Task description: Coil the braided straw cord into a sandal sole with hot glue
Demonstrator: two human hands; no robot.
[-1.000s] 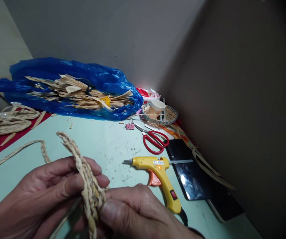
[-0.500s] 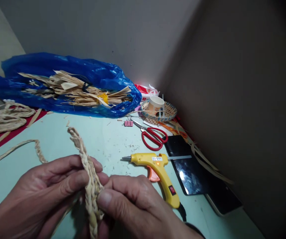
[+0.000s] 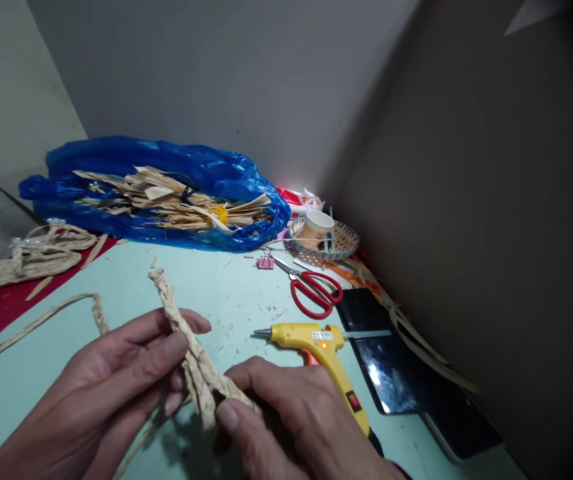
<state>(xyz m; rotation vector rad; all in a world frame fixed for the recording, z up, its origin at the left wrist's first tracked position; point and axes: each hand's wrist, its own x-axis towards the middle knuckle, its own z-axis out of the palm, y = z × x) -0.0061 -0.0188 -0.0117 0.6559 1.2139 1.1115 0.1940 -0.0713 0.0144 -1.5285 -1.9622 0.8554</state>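
Two bare hands pinch a braided straw strip [image 3: 194, 353] low over the pale green table [image 3: 226, 293].

The left hand [image 3: 116, 380] comes in from the lower left, palm turned inward, thumb and forefinger clamped on the braid's middle; the right hand [image 3: 291, 420] comes in from the bottom edge, knuckles up, thumb pressing the folded lower end against its fingers; the braid's free tip rises up and to the left above the left fingers. A yellow hot glue gun [image 3: 324, 357] lies just beside the right hand, nozzle pointing left; red-handled scissors [image 3: 311, 293] lie beyond it; a blue plastic bag [image 3: 166, 160] of straw strips rests by the wall.
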